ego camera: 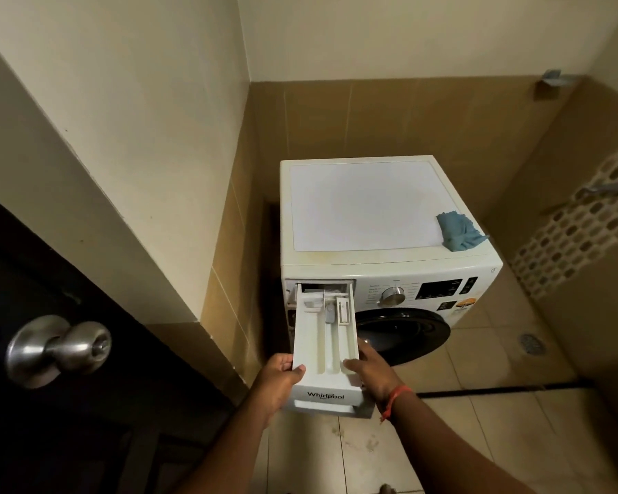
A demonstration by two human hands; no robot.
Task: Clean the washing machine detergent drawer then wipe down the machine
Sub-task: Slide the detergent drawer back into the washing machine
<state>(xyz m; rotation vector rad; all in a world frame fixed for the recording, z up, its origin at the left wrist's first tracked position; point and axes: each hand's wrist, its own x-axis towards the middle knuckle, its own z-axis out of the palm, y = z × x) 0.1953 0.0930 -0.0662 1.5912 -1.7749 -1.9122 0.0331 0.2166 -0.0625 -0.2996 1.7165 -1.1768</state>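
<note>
White plastic detergent drawer (323, 345) held by left hand (279, 381) and right hand (370, 372) — draw straight toward six o'clock, level.

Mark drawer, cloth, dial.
drawer (313, 345): head view, floor of its left compartment.
cloth (459, 232): head view, middle of the crumpled blue fabric.
dial (393, 296): head view, centre of the silver knob.

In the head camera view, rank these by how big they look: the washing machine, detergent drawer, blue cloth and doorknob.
1. Washing machine
2. Detergent drawer
3. Doorknob, though it sits nearer the camera, so its rank against the drawer is unsure
4. Blue cloth
</note>
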